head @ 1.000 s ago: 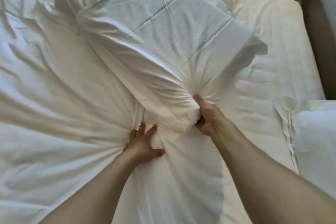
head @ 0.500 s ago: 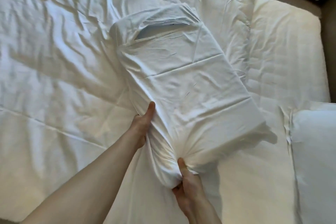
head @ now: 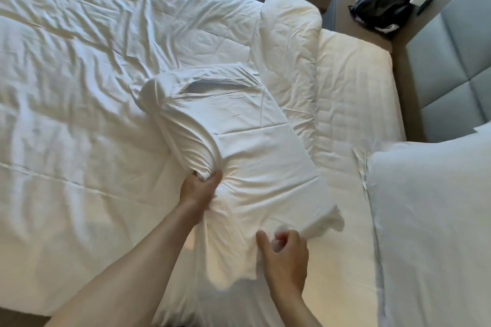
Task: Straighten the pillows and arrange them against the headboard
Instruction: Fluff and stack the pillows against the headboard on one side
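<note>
A white pillow (head: 247, 146) in a creased case is lifted over the bed, its long side running from upper left to lower right. My left hand (head: 200, 188) is clenched on the pillow's left edge, bunching the cloth. My right hand (head: 285, 255) grips the near lower edge of the case, blurred. A second white pillow (head: 435, 220) lies at the right, next to the grey padded headboard (head: 457, 48). The open end of the held pillow's case faces away from me.
A rumpled white duvet (head: 79, 87) covers the left of the bed, with its folded edge (head: 289, 42) beside the bare mattress pad (head: 356, 87). A black bag (head: 385, 8) sits on the nightstand beyond the bed's far side.
The pillow has been raised and drawn toward me and the right. My left hand went from resting along its side to clenching the cloth; my right hand shifted to the near lower edge.
</note>
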